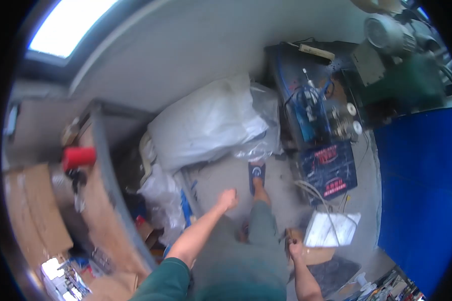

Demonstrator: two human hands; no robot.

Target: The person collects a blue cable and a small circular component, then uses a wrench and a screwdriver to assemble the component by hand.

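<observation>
My left hand [227,199] is held out in front of me over the pale floor, its fingers curled into a loose fist with nothing seen in it. Lower on the right, my right hand [295,248] is closed too. A small dark spot shows at its fingers, and whether it is an object or shadow is unclear. Beside and behind that hand is a brown cardboard box [319,256] with a white slab-like package [331,229] on it. I cannot tell whether the hand touches the box. One sandalled foot [256,175] is ahead of the other.
A big white sack [206,123] lies against the wall ahead. To the left runs a wooden-topped bench [105,200] with a red cylinder [79,158]. On the right are a machine [397,75], a dark printed box [327,168], loose cables [316,190] and a blue panel [419,200].
</observation>
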